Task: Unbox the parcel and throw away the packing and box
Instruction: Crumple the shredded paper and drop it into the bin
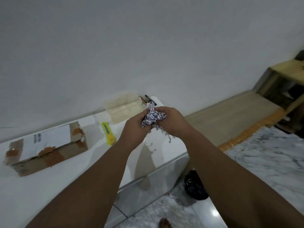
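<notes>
A wad of shredded paper packing [153, 118] was gripped between the left hand [137, 129] and right hand [174, 120] over the white table [49, 186], where the taped cardboard box [46, 148], its label print unreadable, lay at far left.

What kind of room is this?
Probably a room in a home: a plain white wall, shiny tiled floor, a bare foot, and a small wooden shelf in the corner.

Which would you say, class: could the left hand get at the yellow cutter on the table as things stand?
Probably not straight away: the left hand and right hand are both bunched around shredded paper. The path to the yellow cutter looks clear, though.
</notes>
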